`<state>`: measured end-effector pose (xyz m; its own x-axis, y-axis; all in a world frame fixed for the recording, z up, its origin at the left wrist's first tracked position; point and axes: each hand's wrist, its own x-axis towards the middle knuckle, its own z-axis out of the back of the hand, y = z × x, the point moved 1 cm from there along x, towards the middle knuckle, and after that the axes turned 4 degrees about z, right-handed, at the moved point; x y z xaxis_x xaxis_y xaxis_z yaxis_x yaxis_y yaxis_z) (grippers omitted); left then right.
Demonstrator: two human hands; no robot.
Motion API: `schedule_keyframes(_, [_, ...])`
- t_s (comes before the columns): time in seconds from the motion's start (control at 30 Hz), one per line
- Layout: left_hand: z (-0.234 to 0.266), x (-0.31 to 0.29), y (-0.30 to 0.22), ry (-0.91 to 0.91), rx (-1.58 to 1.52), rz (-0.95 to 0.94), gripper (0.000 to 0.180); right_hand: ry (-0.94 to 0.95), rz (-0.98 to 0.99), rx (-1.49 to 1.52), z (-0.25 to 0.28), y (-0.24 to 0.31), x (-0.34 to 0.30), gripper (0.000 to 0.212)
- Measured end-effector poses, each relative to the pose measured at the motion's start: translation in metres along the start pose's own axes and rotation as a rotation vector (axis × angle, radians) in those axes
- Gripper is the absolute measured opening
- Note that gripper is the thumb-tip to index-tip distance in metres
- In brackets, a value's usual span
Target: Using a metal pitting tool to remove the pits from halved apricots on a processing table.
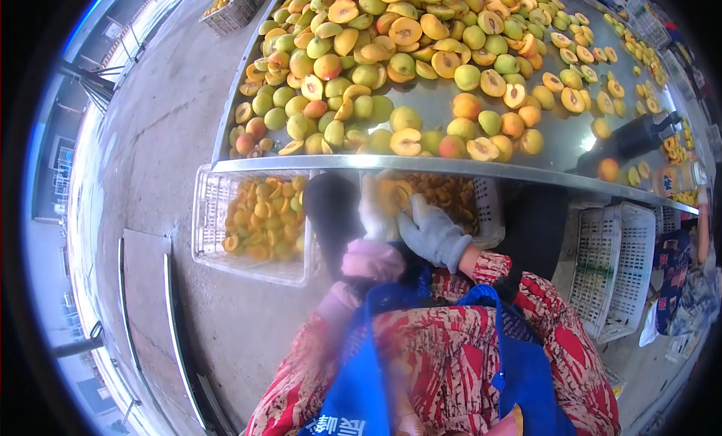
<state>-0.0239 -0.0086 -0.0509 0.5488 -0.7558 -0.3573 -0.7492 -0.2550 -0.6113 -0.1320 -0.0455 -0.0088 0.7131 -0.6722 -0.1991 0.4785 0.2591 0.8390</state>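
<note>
In front of my lap, just below the table's near edge, my left hand (378,214) in a white glove is closed around a halved peach (396,195), its orange cut side partly showing. My right hand (434,229), in a grey-blue glove, reaches in from the right with its fingertips at the fruit. Those fingers are curled, and anything small inside them is hidden. Beneath the hands stands a crate (490,210) with brownish-orange fruit pieces (444,192). Whole and halved peaches (406,31) lie heaped on the metal table (301,162) ahead.
A white crate (197,229) of yellow fruit halves stands at my left knee. Stacked white crates (613,267) are on the right floor. Another filled crate (233,13) sits far left. At the far right, a co-worker's arm (703,225) shows by the table.
</note>
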Motion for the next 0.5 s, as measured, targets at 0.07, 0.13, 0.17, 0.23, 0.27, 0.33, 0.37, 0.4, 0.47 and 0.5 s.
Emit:
schedule_keyframes(0.07, [0.002, -0.001, 0.000, 0.009, -0.091, -0.019, 0.045, 0.087, -0.017, -0.039, 0.003, 0.004, 0.000, 0.043])
schedule_keyframes(0.13, [0.012, 0.003, 0.002, 0.075, -0.153, -0.004, 0.044, 0.112, -0.002, 0.004, 0.000, 0.000, 0.001, 0.044])
schedule_keyframes(0.17, [0.011, 0.004, 0.001, 0.148, -0.217, 0.008, 0.044, 0.131, 0.018, 0.043, 0.000, -0.002, 0.002, 0.045])
schedule_keyframes(0.23, [0.010, 0.005, 0.002, 0.029, -0.053, -0.007, 0.050, 0.198, -0.020, 0.056, 0.003, -0.006, 0.005, 0.044])
schedule_keyframes(0.27, [0.009, 0.005, 0.002, -0.084, 0.113, -0.029, 0.057, 0.263, -0.050, 0.069, 0.004, -0.007, 0.004, 0.043])
schedule_keyframes(0.33, [0.009, 0.008, 0.000, -0.098, 0.164, 0.009, 0.051, 0.274, -0.087, 0.095, 0.012, 0.002, 0.003, 0.042])
schedule_keyframes(0.37, [0.011, 0.008, -0.001, -0.114, 0.214, 0.044, 0.045, 0.288, -0.121, 0.120, 0.014, 0.006, 0.000, 0.041])
schedule_keyframes(0.4, [0.013, 0.010, -0.002, -0.117, 0.215, 0.044, 0.045, 0.290, -0.122, 0.121, 0.011, -0.001, 0.000, 0.041])
schedule_keyframes(0.47, [0.011, 0.015, -0.007, 0.054, 0.611, -0.044, 0.031, 0.252, -0.068, 0.043, 0.006, -0.009, 0.001, 0.039])
schedule_keyframes(0.5, [0.006, 0.011, -0.004, -0.008, 0.434, -0.007, 0.020, 0.253, -0.067, 0.042, 0.010, -0.006, 0.001, 0.039])
